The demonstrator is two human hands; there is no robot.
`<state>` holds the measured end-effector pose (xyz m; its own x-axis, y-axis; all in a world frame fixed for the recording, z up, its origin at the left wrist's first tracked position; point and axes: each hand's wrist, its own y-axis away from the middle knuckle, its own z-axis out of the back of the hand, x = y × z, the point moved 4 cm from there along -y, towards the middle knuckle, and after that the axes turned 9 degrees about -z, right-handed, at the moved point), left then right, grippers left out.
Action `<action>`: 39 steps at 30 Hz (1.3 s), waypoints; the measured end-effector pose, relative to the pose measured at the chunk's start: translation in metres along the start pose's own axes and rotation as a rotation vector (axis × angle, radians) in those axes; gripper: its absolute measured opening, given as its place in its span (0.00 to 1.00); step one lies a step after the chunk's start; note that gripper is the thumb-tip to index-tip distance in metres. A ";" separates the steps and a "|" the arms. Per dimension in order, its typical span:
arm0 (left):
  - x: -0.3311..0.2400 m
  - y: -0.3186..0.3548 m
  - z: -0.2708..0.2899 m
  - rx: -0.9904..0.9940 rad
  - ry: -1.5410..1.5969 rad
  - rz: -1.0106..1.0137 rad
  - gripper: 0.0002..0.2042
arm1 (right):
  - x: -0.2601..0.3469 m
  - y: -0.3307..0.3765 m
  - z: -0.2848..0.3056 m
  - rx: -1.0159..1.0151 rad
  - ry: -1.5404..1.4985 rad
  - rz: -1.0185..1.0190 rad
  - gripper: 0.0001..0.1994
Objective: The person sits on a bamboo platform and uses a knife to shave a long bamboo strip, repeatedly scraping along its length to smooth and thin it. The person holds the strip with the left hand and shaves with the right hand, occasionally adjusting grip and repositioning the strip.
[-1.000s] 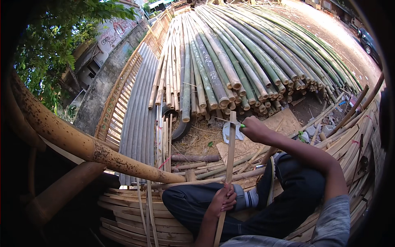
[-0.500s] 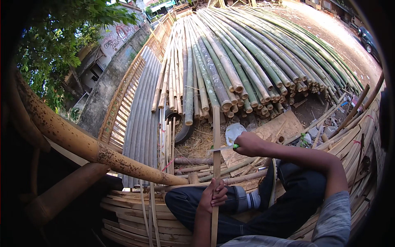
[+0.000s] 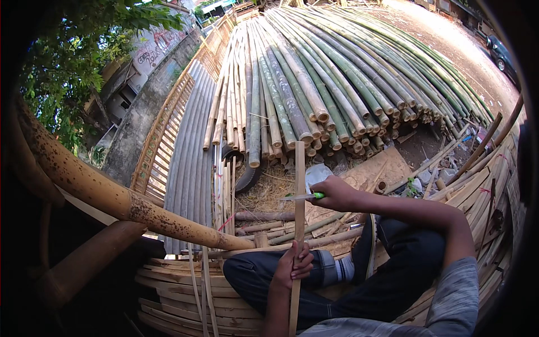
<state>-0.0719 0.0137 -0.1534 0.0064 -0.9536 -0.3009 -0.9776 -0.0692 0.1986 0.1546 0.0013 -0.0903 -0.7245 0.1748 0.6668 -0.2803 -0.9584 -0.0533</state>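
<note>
A long flat bamboo strip (image 3: 300,180) stands upright in front of me, its lower end running down past my lap. My left hand (image 3: 294,263) is closed around its lower part, just above my bent leg. Higher up, my right hand (image 3: 331,193) grips a knife (image 3: 318,195) by its bright green handle. The blade lies across the strip roughly level, and its tip sticks out past the strip's left edge. Whether the edge bites into the bamboo I cannot tell.
Long bamboo poles (image 3: 320,84) lie in a big pile ahead. A thick bamboo rail (image 3: 168,220) crosses at left, beside grey corrugated sheets (image 3: 188,163). Stacked split strips (image 3: 191,292) lie beneath me. Behind my right hand are a plastic bag (image 3: 318,173) and a brown board (image 3: 370,171).
My right hand and the knife have shifted slightly left and up along the strip. The strip leans a touch differently, its top a little to the right. My left hand keeps its grip.
</note>
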 end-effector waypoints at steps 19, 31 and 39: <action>0.012 -0.009 0.000 -0.038 -0.065 0.036 0.23 | -0.027 -0.003 -0.004 0.090 -0.676 -0.405 0.18; 0.016 -0.011 -0.001 -0.035 -0.057 0.015 0.22 | -0.028 -0.002 -0.008 0.162 -0.847 -0.454 0.20; 0.014 -0.017 -0.002 0.010 -0.239 -0.092 0.20 | -0.029 -0.002 -0.008 0.201 -0.886 -0.403 0.18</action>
<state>-0.0549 0.0010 -0.1592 0.0464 -0.8469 -0.5296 -0.9772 -0.1485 0.1518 0.1716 0.0000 -0.1155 0.1563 0.3427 0.9263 -0.2304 -0.8993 0.3716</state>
